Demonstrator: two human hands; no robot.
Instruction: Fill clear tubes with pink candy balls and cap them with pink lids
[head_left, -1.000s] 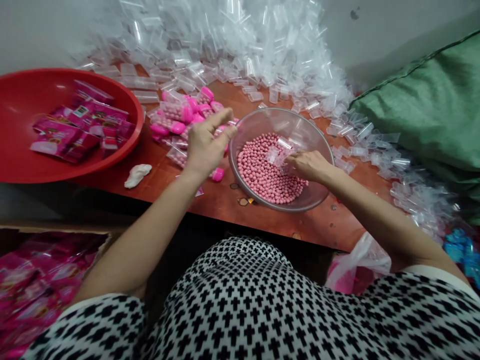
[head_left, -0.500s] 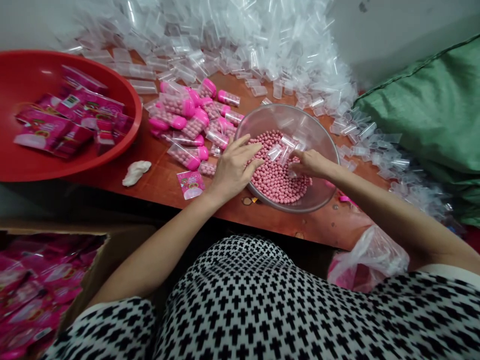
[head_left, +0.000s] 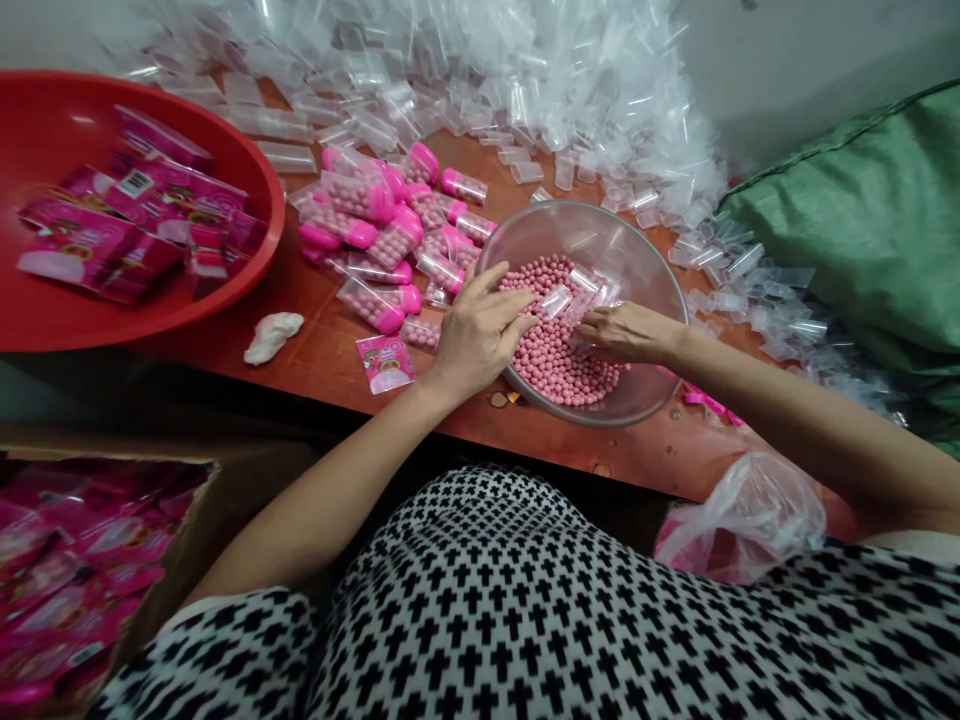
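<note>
A clear round bowl [head_left: 645, 262] on the reddish table holds a heap of small pink round candies [head_left: 559, 355]. My left hand [head_left: 480, 330] reaches over the bowl's near-left rim, fingers apart, fingertips at a small clear tube [head_left: 556, 301] lying on the candies. My right hand [head_left: 626, 333] is inside the bowl with its fingers curled around clear tubes [head_left: 592, 290]. Left of the bowl lies a cluster of filled tubes with pink caps [head_left: 390, 235].
A big pile of empty clear tubes [head_left: 487, 80] covers the table's back and right. A red basin [head_left: 247, 190] at left holds pink packets. A pink sachet [head_left: 385, 362], a white lump [head_left: 274, 335], a green sack [head_left: 862, 230], a plastic bag [head_left: 742, 515] and a carton of pink packets [head_left: 67, 570] surround me.
My left hand moved from the filled tubes, where it was raised, down to the bowl's rim and onto the candies. My right hand stayed in the bowl. The view shifted slightly.
</note>
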